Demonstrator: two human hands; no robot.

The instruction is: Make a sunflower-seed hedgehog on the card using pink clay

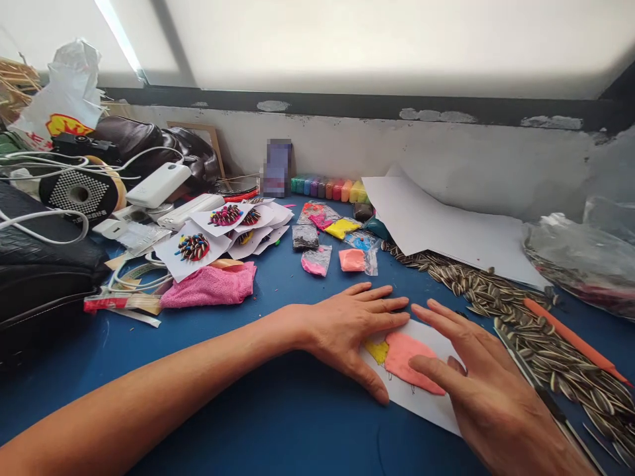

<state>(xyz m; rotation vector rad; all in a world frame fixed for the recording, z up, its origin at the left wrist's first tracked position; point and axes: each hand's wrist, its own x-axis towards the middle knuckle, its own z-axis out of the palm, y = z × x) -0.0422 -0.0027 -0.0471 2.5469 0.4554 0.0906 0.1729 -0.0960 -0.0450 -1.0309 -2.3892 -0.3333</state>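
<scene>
Blue surface (pixel 278 423); pink clay (pixel 401 354) four o'clock from my spread left fingers (pixel 389 305); parted right fingers (pixel 441 327) nearer, thumb (pixel 436 371) over it.

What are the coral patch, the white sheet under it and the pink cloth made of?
Coral patch: probably soft modelling clay, matte, smooth, with rounded edges. White sheet: likely paper, matte, thin and crisp-edged. Pink cloth: perhaps terry fabric, given its matte, fuzzy pile.

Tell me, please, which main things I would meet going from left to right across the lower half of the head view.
Black textured bag → pink fabric cloth → bare left hand → flat coral-pink clay-like patch → bare right hand → long orange stick-shaped tool.
</scene>
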